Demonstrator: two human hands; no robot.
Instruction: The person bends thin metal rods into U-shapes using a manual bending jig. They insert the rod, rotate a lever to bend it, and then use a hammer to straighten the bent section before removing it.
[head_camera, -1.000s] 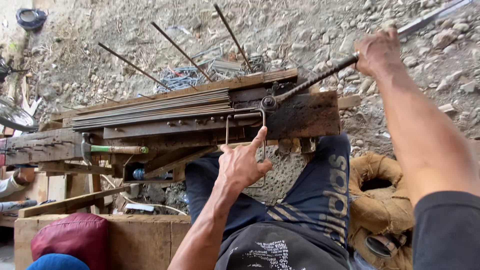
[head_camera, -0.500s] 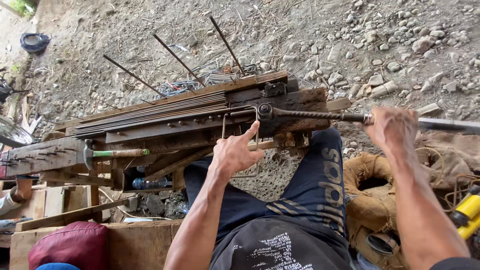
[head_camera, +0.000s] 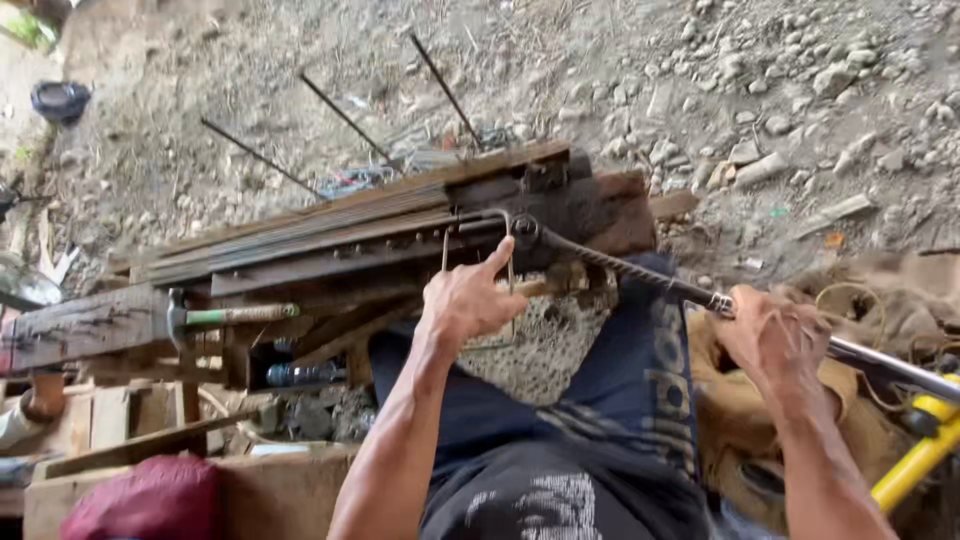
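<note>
A rough wooden bench (head_camera: 330, 235) lies across my lap with thin steel rods laid along its top. My left hand (head_camera: 468, 298) holds a thin wire bent into a rectangular loop (head_camera: 478, 240) at the bench's front edge, forefinger pointing up along it. My right hand (head_camera: 772, 338) is closed around a long ribbed steel lever bar (head_camera: 620, 270), which pivots at a round fitting (head_camera: 524, 230) on the bench. The bar now slants down to the right over my knee.
A green-handled hammer (head_camera: 235, 315) hangs on the bench's left part. Three dark rods (head_camera: 345, 115) stick out of the gravel ground behind. A yellow tool (head_camera: 925, 450) lies at the right edge, a red bag (head_camera: 140, 500) and wooden boxes at lower left.
My right hand has swung the lever bar from up and far right down toward me, clockwise around its pivot. The left hand stayed on the wire loop.
</note>
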